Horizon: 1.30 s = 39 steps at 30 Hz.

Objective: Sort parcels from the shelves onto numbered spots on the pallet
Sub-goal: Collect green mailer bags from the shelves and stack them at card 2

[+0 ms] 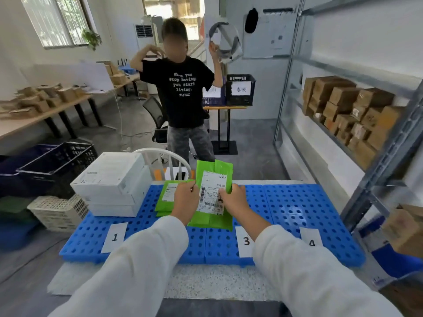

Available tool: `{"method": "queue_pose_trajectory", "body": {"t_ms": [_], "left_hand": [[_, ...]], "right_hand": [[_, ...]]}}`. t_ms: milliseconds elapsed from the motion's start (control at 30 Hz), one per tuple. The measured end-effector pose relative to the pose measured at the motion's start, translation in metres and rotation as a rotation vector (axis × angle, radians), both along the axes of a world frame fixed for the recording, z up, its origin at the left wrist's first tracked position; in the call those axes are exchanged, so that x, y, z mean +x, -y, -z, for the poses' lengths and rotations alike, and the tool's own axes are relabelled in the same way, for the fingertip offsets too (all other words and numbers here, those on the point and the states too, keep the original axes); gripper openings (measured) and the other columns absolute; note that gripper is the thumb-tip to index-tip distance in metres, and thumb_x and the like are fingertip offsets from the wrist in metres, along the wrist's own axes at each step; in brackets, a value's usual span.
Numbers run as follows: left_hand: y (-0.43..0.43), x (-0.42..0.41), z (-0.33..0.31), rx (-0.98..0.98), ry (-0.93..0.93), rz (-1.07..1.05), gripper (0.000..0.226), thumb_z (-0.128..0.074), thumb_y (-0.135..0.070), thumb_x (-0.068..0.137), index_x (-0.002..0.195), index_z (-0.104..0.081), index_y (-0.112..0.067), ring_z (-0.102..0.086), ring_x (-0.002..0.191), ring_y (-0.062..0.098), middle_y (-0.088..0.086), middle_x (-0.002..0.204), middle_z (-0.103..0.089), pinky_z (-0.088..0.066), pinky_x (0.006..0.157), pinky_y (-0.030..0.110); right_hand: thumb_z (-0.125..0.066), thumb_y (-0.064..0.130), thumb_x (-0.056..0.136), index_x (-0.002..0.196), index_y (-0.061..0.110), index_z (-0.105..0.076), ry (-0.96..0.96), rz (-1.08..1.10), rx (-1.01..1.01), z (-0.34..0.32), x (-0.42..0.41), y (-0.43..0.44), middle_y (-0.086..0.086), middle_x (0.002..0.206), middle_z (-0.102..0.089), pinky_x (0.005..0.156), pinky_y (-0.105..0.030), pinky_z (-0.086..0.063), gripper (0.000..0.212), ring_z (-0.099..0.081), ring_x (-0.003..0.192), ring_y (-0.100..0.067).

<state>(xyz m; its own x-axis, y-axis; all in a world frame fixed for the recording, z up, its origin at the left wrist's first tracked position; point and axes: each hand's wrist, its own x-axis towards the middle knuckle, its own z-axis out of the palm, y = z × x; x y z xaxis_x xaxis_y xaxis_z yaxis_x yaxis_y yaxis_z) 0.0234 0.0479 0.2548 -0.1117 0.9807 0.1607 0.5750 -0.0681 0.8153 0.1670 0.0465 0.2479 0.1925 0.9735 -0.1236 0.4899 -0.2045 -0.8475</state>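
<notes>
— While both hands grip it, where is the flat green plastic parcel?
— Above the blue perforated plastic pallet; left hand and right hand pinch its white label's edges.

We see the pallet lying crosswise before us, with the cards marked 1, 3 and 4 along its near edge, from left to right. A stack of flat boxes stands on its left part, behind card 1. Just right of the stack some mailer bags lie on the pallet. In front of them the left hand and right hand grip a parcel from either side, above the pallet. Crates sit on the floor to the left. The shelves rise on the right, cartons upon them. Behind the pallet stands a person.
</notes>
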Motion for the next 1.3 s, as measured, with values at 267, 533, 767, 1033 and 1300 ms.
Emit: {"method": "queue_pose_trajectory", "body": {"t_ms": [267,533,767,1033,1300], "left_hand": [[-0.049,0.000,0.014,-0.013,0.023,-0.095,0.038,-0.045,-0.010,0.097,0.059,-0.046,-0.009,-0.038,0.050,0.012,0.011,0.067,-0.050,-0.032,0.041,0.014],[-0.088,-0.049,0.036,-0.066,0.013,-0.163,0.029,-0.044,-0.010,0.097,0.070,-0.054,-0.002,-0.044,0.058,0.015,0.017,0.081,-0.059,-0.035,0.047,0.011],[-0.141,-0.113,0.062,-0.127,0.061,-0.184,0.027,-0.044,-0.011,0.097,0.085,-0.060,0.006,-0.047,0.066,0.017,0.021,0.088,-0.059,-0.035,0.052,0.016],[-0.205,-0.176,0.093,-0.192,0.100,-0.100,0.024,-0.044,-0.013,0.098,0.083,-0.057,0.000,-0.042,0.069,0.016,0.008,0.081,-0.046,-0.034,0.053,0.018],[-0.247,-0.207,0.142,-0.314,0.185,-0.061,0.023,-0.046,-0.012,0.096,0.085,-0.064,-0.005,-0.055,0.067,0.020,0.013,0.090,-0.063,-0.046,0.056,0.024]], "right_hand": [[-0.051,0.029,0.097,0.120,0.008,-0.053,0.013,-0.096,0.012,0.005,0.004,-0.064,-0.009,0.133,-0.035,0.099,-0.038,-0.043,0.031,-0.051,0.113,-0.024],[-0.051,0.028,0.098,0.124,0.005,-0.051,0.031,-0.175,-0.028,0.020,-0.043,-0.101,-0.010,0.135,-0.035,0.094,-0.031,-0.041,0.034,-0.049,0.102,-0.018],[-0.053,0.029,0.097,0.122,0.008,-0.052,0.075,-0.191,-0.075,0.035,-0.108,-0.155,-0.011,0.138,-0.034,0.098,-0.034,-0.042,0.033,-0.049,0.113,-0.022],[-0.054,0.028,0.096,0.122,0.004,-0.050,0.131,-0.155,-0.169,0.068,-0.173,-0.216,-0.011,0.137,-0.033,0.092,-0.033,-0.043,0.036,-0.052,0.107,-0.024],[-0.054,0.032,0.097,0.128,0.002,-0.047,0.168,-0.114,-0.307,0.109,-0.204,-0.253,-0.013,0.143,-0.029,0.100,-0.033,-0.040,0.044,-0.049,0.118,-0.027]]}}
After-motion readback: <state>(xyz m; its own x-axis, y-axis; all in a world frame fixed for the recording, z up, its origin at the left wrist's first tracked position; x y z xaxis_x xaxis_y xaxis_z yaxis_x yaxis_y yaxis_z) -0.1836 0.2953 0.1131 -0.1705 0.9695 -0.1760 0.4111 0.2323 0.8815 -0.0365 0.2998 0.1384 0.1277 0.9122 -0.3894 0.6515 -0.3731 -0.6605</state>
